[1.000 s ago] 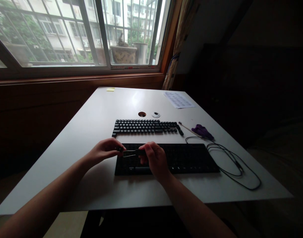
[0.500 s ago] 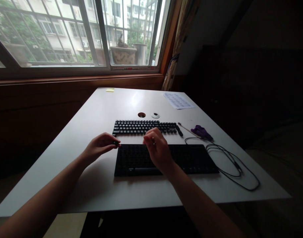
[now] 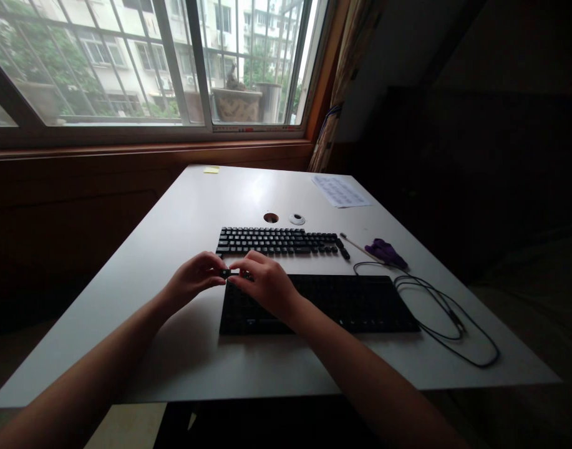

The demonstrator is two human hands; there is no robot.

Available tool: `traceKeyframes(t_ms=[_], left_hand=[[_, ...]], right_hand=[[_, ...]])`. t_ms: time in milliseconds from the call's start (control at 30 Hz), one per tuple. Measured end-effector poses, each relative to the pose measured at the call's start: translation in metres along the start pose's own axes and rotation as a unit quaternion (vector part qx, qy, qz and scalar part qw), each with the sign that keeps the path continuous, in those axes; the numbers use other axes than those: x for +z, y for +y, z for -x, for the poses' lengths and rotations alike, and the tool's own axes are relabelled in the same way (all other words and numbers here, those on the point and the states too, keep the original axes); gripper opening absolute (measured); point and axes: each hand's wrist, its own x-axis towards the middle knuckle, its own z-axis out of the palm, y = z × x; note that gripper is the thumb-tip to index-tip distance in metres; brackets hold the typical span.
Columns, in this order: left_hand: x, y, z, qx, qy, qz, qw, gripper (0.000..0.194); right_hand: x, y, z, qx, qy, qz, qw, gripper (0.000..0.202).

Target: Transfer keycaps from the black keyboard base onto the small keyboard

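Observation:
My left hand [image 3: 196, 275] pinches a small black keycap [image 3: 225, 273] above the far left corner of a black keyboard [image 3: 351, 304]. My right hand [image 3: 263, 280] has come in from the right, its fingers closed on something small and thin that I cannot make out, right beside the keycap. Most of the keyboard's key area looks bare and dark, and my right hand and wrist cover part of it. Behind it, black keycaps [image 3: 267, 240] lie in rows in a keyboard layout.
To the right are a purple cloth [image 3: 385, 252], a thin brush-like stick [image 3: 360, 246] and a looped black cable [image 3: 447, 312]. Printed sheets [image 3: 340, 191] and a yellow note [image 3: 211, 169] lie farther back. The white table [image 3: 140, 262] has a round hole [image 3: 271, 218] beside a white ring [image 3: 297, 219].
My right hand has moved left from over the middle of the keyboard to meet the keycap in my left hand. The left hand stays nearly in place, and the view has shifted slightly.

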Motion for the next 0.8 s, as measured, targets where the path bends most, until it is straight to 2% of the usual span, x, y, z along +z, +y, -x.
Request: traceKeyframes(t_ms=[267,400,500,567,667,800], left_hand=[[-0.001,-0.003,-0.001,-0.001,0.004,-0.045,0.999,0.025],[-0.005,-0.002,-0.002,-0.029,0.048,-0.093,0.994,0.027],[-0.013,-0.002,-0.003,-0.021,0.103,-0.208,0.972,0.021],[-0.02,-0.004,-0.004,-0.001,0.119,-0.293,0.949,0.018],[-0.03,-0.01,-0.005,0.018,0.102,-0.38,0.919,0.016],[-0.036,-0.022,-0.005,0.011,0.084,-0.416,0.905,0.018]], right_hand=[[0.005,0.002,-0.007,0.031,-0.027,0.026,0.999,0.014],[0.005,0.011,-0.021,0.078,-0.048,0.073,0.993,0.017],[0.009,0.021,-0.032,0.13,-0.079,0.128,0.98,0.018],[0.014,0.027,-0.037,0.162,-0.105,0.161,0.968,0.02],[0.024,0.031,-0.041,0.196,-0.143,0.194,0.951,0.024],[0.035,0.033,-0.042,0.204,-0.166,0.214,0.941,0.027]])
